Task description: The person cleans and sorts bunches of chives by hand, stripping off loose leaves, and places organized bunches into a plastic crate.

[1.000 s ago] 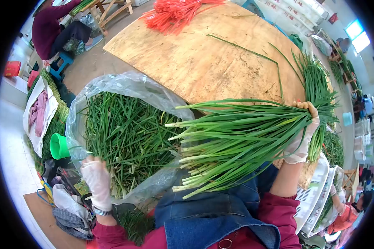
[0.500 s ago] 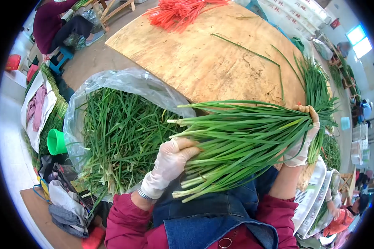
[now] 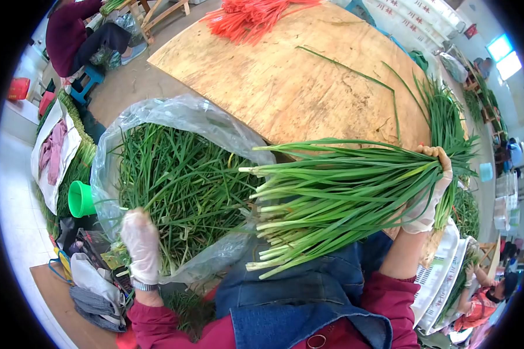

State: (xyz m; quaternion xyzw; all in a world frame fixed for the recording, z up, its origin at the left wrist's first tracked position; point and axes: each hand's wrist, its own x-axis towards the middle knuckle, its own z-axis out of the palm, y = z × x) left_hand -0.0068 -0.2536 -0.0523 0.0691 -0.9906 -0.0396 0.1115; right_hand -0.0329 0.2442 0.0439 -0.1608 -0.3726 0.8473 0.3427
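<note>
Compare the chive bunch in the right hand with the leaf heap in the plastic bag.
Support: the chive bunch is held by the right hand; the leaf heap lies in the clear plastic bag.
Order: the chive bunch fans roughly one way, pale ends together; the leaf heap lies criss-crossed.
Shared: both show long, thin green leaves.

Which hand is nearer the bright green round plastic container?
Left. The left hand is close by the container, lower and rightward in the picture; the right hand is beyond the clear plastic bag, holding the long green stalks.
</note>
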